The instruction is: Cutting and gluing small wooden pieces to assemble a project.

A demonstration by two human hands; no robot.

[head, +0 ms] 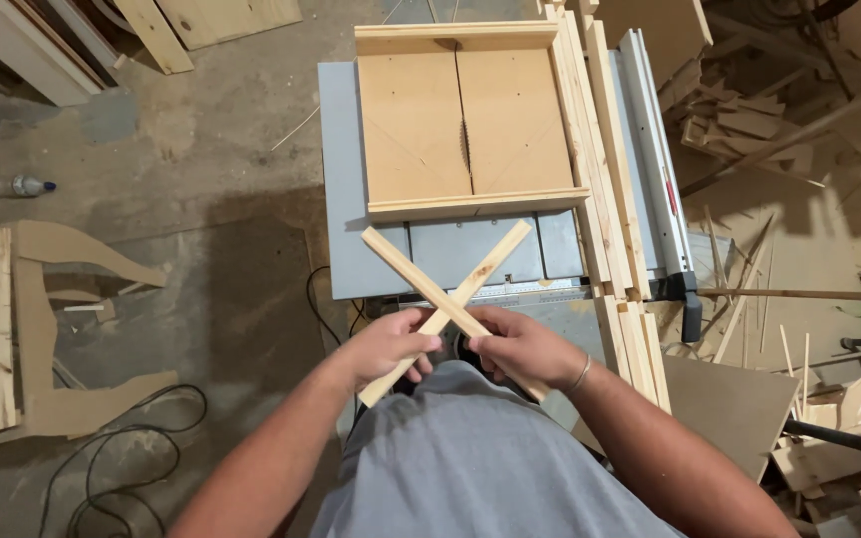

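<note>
Two thin wooden strips cross each other in an X in front of my body. My left hand [388, 345] grips the strip [490, 261] that runs from lower left up to the right. My right hand [520, 346] grips the other strip [401, 264], which runs up to the left. The crossing point lies between my two hands, over the near edge of the grey table saw [339, 199]. On the saw table sits a wooden crosscut sled [470, 204] with the blade [464, 149] showing in its slot.
Several long wooden strips [605, 199] lie along the saw's right side beside the metal fence rail [650, 149]. Scrap wood [749, 120] is piled at the right. Cut board shapes [62, 329], a black cable [122, 448] and a plastic bottle [17, 185] are on the floor at the left.
</note>
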